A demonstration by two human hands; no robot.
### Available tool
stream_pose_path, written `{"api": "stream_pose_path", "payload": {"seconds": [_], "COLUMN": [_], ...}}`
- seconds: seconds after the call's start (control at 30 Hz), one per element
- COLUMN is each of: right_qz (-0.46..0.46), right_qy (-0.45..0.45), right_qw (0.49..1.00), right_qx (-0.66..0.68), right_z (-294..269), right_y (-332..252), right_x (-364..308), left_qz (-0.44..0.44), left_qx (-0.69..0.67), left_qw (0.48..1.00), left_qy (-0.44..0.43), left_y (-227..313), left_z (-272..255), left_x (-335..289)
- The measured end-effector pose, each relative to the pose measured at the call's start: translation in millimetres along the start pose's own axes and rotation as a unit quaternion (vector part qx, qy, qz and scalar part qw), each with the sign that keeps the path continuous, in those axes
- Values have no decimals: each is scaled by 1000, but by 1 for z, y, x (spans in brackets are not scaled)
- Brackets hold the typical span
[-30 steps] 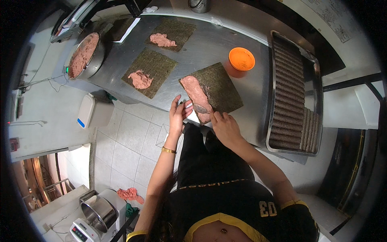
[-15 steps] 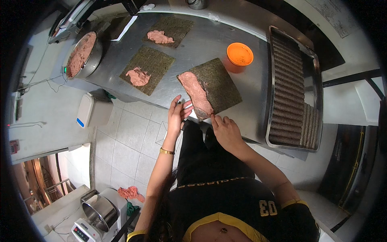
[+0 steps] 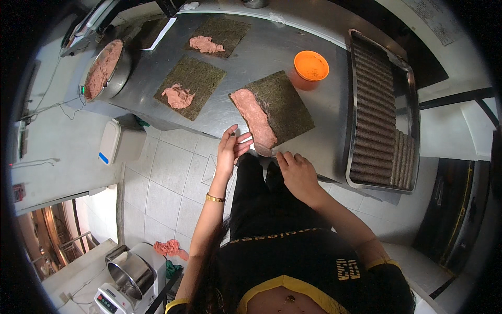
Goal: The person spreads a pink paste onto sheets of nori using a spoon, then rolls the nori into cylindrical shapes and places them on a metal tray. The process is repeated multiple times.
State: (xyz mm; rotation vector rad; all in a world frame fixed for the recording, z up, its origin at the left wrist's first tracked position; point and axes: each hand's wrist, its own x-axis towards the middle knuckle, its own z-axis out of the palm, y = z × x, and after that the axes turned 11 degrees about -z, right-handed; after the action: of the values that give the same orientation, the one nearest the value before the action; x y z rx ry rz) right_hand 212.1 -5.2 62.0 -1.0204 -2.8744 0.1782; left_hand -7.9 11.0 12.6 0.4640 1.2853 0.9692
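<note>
In front of me a dark green nori sheet [image 3: 289, 109] lies on the steel table, with a long strip of pink minced paste [image 3: 253, 116] along its left side. My right hand [image 3: 298, 175] is closed round the handle of a spoon [image 3: 263, 150], whose paste-smeared bowl is at the near end of the strip, by the table edge. My left hand [image 3: 230, 150] is open, palm up, its fingertips close to the sheet's near left edge; whether they touch it I cannot tell. Two more nori sheets, a nearer one [image 3: 201, 78] and a farther one [image 3: 230, 32], each carry a lump of paste.
A metal bowl of pink paste [image 3: 106, 68] stands at the far left. An orange bowl [image 3: 311, 66] sits beyond the front sheet. On the right, a metal tray [image 3: 351, 104] holds rows of dark rolls. A mixer [image 3: 128, 272] stands at lower left.
My right hand and the spoon have moved slightly right and toward me, to the strip's near end. My left hand stays nearly in place. The view has shifted a little.
</note>
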Motion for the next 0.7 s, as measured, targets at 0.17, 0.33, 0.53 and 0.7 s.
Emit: {"api": "stream_pose_path", "payload": {"seconds": [0.17, 0.33, 0.53, 0.7], "right_qz": [1, 13, 0, 13], "right_qy": [-28, -37, -34, -40], "right_qw": [998, 999, 998, 996], "right_qx": [64, -9, -50, -75], "right_z": [-39, -33, -27, -32], "right_y": [16, 25, 25, 41], "right_x": [-2, 1, 4, -1], "left_qz": [9, 50, 112, 117], "left_qx": [84, 203, 310, 332], "left_qw": [996, 977, 933, 920], "left_qy": [14, 48, 148, 170], "left_y": [-6, -20, -17, -12], "left_z": [-1, 6, 20, 27], "left_x": [-1, -1, -1, -5]}}
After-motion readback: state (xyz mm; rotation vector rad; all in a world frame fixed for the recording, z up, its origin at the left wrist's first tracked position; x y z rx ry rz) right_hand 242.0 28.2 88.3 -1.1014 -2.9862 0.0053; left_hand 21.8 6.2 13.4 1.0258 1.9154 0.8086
